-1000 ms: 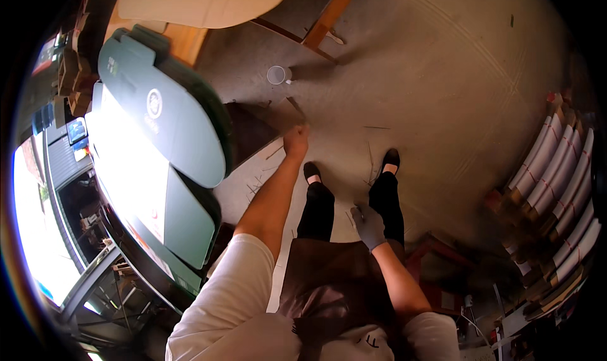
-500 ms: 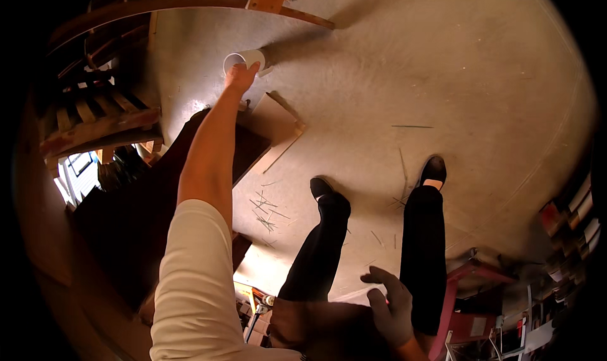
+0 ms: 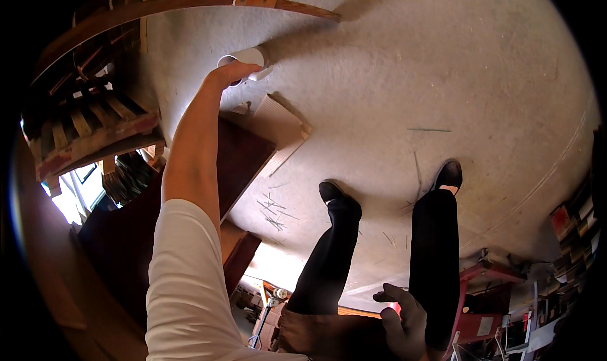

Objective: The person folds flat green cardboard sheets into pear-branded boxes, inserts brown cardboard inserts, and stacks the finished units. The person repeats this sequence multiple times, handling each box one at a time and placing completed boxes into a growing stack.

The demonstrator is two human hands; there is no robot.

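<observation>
Left hand [image 3: 239, 73] gripping 1 white jug [image 3: 251, 56] near its rim; firm, steady pinch advised (gloved right hand [image 3: 404, 323] loosely open).

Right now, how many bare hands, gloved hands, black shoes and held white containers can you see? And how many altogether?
Bare left hand: 1
Gloved right hand: 1
Black shoes: 2
White container, held: 1
Total: 5
</observation>
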